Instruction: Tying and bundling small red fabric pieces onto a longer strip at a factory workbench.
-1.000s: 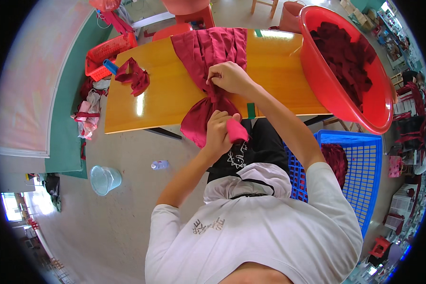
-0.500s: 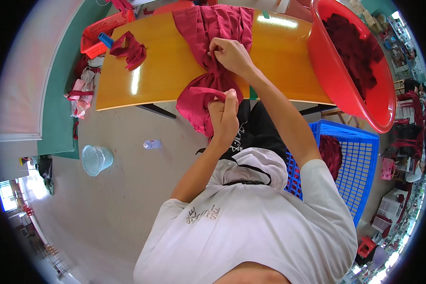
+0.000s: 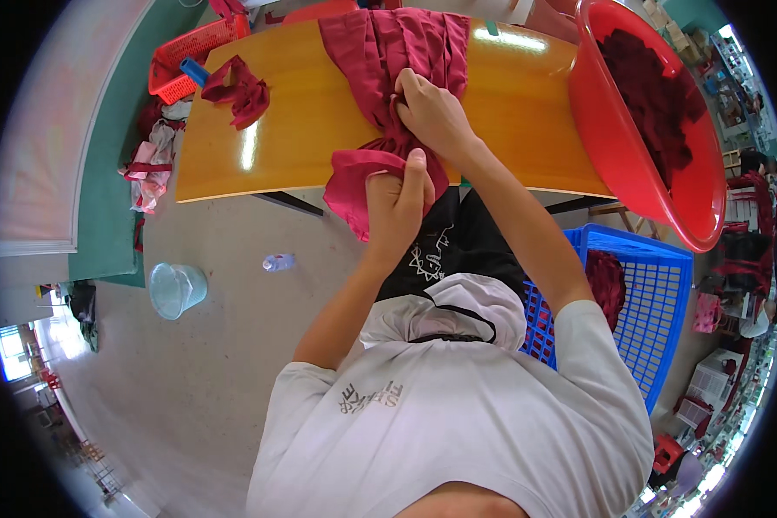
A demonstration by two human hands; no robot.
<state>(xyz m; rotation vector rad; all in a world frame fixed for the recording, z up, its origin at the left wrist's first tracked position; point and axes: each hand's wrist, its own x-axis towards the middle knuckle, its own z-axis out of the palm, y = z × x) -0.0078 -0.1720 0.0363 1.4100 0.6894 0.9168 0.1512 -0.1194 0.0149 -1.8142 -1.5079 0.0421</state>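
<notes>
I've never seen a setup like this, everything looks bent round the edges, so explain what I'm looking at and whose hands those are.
There's no robot here: these are a person's own bare hands. The head view comes from the left one of two wide fisheye cameras worn on the head, looking down; that lens bends straight edges. A long piece of dark red fabric lies across the wooden table. The right hand pinches its gathered middle, while the left hand holds the near end, its fingers partly hidden. To the left lies a crumpled red strip. At the table's right end, a red basin holds more dark cloth.
</notes>
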